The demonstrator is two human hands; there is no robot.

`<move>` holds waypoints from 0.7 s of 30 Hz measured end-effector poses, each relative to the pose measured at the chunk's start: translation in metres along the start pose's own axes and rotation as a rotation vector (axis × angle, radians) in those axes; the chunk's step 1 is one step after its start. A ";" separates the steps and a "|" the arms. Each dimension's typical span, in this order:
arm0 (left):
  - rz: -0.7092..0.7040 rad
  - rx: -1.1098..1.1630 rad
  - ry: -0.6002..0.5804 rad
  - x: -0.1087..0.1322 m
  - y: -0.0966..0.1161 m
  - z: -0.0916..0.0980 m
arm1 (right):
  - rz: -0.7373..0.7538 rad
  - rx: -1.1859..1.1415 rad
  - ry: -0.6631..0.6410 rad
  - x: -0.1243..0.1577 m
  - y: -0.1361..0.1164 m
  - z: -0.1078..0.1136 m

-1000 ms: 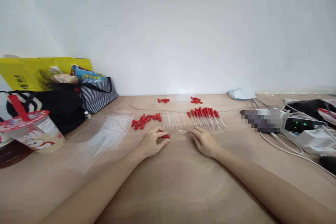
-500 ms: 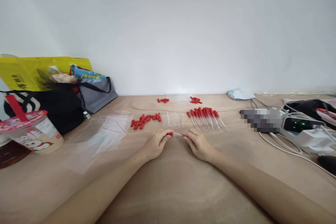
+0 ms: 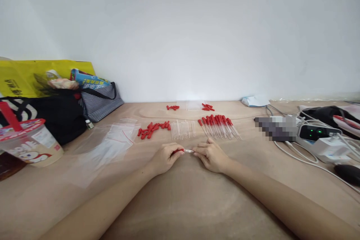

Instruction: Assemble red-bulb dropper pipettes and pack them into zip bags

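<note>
My left hand [image 3: 165, 157] pinches a red rubber bulb [image 3: 179, 151] just above the wooden table [image 3: 180, 202]. My right hand [image 3: 211, 155] pinches a thin clear glass tube [image 3: 189, 151], whose end meets the bulb between the two hands. Behind the hands lie a heap of loose red bulbs [image 3: 152, 129], a row of clear tubes [image 3: 182, 129] and a row of finished droppers with red bulbs [image 3: 218, 126]. Further back are two smaller clusters of red bulbs [image 3: 172, 107] [image 3: 207, 107].
Clear zip bags [image 3: 109, 143] lie at left. A drink cup [image 3: 29, 144], a black bag [image 3: 57, 114], a striped bag [image 3: 99, 99] and a yellow bag [image 3: 30, 77] crowd the far left. White chargers [image 3: 320, 138], cables [image 3: 309, 159] and a blurred item [image 3: 277, 128] sit right.
My left hand lifted the red bulb off the table, my right hand picked up the tube, and both came together nearer to me. The view shifted slightly.
</note>
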State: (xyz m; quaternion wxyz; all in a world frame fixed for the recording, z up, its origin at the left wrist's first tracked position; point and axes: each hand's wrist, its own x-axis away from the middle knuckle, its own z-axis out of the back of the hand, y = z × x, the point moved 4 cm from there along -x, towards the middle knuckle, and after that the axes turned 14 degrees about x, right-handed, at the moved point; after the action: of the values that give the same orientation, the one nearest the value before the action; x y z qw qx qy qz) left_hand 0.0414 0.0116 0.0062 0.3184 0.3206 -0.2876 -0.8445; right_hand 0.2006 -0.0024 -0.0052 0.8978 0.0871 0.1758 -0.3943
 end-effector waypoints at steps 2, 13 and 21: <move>-0.013 -0.025 -0.017 0.001 0.002 -0.001 | 0.021 0.046 -0.006 0.000 -0.001 0.002; -0.082 -0.110 -0.091 0.004 0.004 -0.008 | 0.077 0.002 0.044 0.000 -0.003 -0.001; -0.104 -0.127 -0.112 0.003 0.008 -0.009 | 0.089 -0.048 0.055 -0.003 -0.005 -0.005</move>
State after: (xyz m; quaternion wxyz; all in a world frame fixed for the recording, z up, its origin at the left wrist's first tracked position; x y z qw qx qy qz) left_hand 0.0488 0.0021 0.0052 0.2770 0.2667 -0.2339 -0.8930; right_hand 0.1934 -0.0026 -0.0083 0.9112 0.0840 0.2057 -0.3470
